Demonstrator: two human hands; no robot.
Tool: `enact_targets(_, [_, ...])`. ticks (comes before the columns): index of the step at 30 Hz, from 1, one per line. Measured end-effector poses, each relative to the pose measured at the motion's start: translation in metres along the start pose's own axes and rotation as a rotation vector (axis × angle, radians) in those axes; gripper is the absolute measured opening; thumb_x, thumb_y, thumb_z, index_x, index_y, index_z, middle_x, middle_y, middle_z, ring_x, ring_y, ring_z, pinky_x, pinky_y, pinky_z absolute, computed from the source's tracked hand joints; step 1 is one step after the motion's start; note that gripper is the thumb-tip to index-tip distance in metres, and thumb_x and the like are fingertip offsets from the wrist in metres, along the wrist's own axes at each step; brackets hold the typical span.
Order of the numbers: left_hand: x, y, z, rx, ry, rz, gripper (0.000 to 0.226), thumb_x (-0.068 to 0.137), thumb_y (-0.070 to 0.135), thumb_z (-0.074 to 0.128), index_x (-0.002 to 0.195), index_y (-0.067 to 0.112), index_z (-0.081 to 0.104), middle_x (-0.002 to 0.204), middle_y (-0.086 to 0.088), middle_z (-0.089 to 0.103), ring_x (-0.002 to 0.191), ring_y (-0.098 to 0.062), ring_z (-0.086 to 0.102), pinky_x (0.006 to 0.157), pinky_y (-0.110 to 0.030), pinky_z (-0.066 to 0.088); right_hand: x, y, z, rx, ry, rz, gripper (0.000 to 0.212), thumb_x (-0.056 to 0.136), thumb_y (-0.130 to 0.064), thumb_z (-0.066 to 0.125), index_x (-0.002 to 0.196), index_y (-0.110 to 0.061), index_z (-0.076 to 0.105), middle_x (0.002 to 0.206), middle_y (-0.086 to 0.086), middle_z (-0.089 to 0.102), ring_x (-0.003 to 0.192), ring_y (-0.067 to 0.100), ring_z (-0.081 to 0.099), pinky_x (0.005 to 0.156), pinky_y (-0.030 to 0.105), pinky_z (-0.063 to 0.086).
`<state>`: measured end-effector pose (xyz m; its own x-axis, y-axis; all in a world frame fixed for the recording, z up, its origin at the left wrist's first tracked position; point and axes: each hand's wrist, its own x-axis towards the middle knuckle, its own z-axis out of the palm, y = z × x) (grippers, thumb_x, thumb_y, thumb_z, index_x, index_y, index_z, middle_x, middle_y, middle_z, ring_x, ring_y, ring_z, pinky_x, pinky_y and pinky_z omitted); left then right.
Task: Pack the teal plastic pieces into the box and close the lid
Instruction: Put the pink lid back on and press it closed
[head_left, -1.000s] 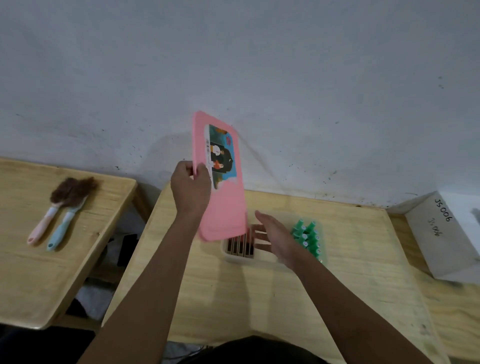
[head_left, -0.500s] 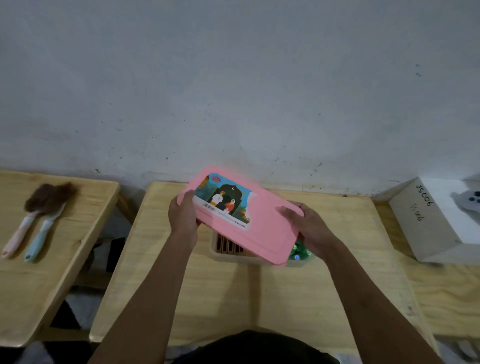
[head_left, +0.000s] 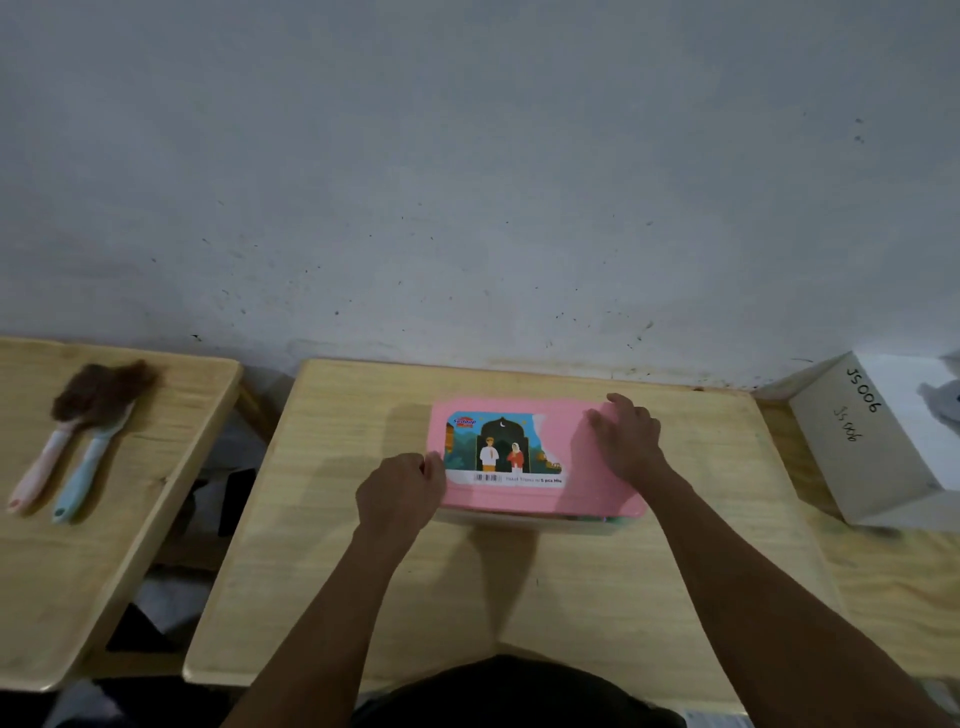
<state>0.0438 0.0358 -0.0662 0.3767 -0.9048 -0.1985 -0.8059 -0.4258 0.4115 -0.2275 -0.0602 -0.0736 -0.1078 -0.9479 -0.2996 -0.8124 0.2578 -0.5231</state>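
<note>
While the pink lid (head_left: 576, 493) lies flat over the box (head_left: 524, 523), treat closing as unfinished until you confirm the rim is seated.

Head view:
- The box stands near the middle of the wooden surface (head_left: 363, 571), directly ahead of you. Only a pale strip of its near wall shows under the lid.
- The teal pieces cannot be seen. Judging by this, they are packed inside.
- The lid's long axis runs left to right across your body, so one short end points at each hand.
- Your left hand (head_left: 400, 491) is at the left short end, with its fingers curled round that edge.
- Your right hand (head_left: 628, 441) rests palm-down on the right part of the lid. Its fingers are extended toward the far right corner and grip nothing.
- Both hands touch the lid. The right hand reaches further back, and the left sits nearer the front edge.
- Whether the near long edge has snapped down cannot be determined. Pressing along that edge is probably the next step.
- Two brushes (head_left: 78, 447) lie on the surface to the left, and a white carton (head_left: 872, 447) stands to the right. Both are well apart from the box.
</note>
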Motion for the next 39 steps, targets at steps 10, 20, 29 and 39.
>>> enact_targets(10, [-0.006,-0.004,0.014,0.063,0.067,0.015,0.049,0.097,0.043,0.028,0.085,0.014,0.066,0.081,-0.004,0.069,0.067,-0.022,0.061,0.061,-0.027,0.046,-0.018,0.006,0.016,0.03,0.06,-0.034,0.051,0.102,-0.035,0.038,0.147,-0.013,0.031,0.147,0.015,0.029,0.136,0.031,0.03,0.101,0.049,0.038])
enact_targets(20, [0.022,0.014,0.055,0.036,-0.035,0.224,0.061,0.093,0.012,0.041,0.149,0.009,0.017,0.156,-0.011,0.023,0.138,-0.028,0.033,0.099,-0.044,0.046,-0.016,0.02,0.04,-0.239,0.17,-0.112,0.047,0.104,-0.027,0.027,0.149,-0.015,0.031,0.158,0.009,0.028,0.148,0.028,0.019,0.118,0.05,0.023])
enact_targets(29, [0.022,0.024,0.049,0.14,0.075,0.297,0.066,0.088,0.036,0.029,0.148,0.009,0.025,0.158,-0.007,0.022,0.146,-0.025,0.019,0.11,-0.053,0.028,-0.03,0.013,0.044,-0.299,0.232,-0.255,0.062,0.097,-0.043,0.012,0.148,-0.017,0.036,0.156,0.007,0.034,0.149,0.024,0.02,0.116,0.044,0.032])
enact_targets(39, [0.03,0.023,0.052,0.1,0.073,0.348,0.068,0.086,0.041,0.03,0.144,0.006,0.033,0.156,-0.008,0.028,0.145,-0.022,0.023,0.095,-0.041,0.046,-0.026,0.013,0.048,-0.279,0.274,-0.243,0.05,0.099,-0.039,0.03,0.143,-0.017,0.042,0.152,0.006,0.041,0.147,0.024,0.025,0.106,0.046,0.044])
